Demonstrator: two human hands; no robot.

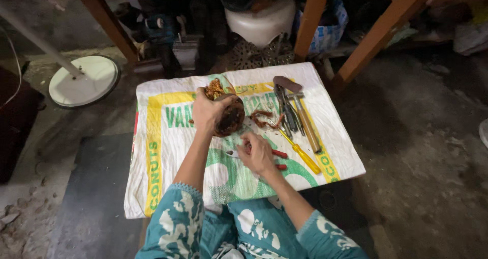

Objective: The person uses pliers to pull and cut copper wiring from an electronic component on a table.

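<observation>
Red-handled pliers, perhaps, half-hidden under right hand.

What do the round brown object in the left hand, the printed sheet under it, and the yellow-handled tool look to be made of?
The round brown object, gripped by the left hand, looks like a rusty or fibrous shell: rough, matte, dark; exact material unclear. The printed sheet seems to be a woven plastic sack: white, creased, with a faint sheen. The yellow-handled screwdriver likely has a glossy plastic grip and a dull metal shaft.
</observation>
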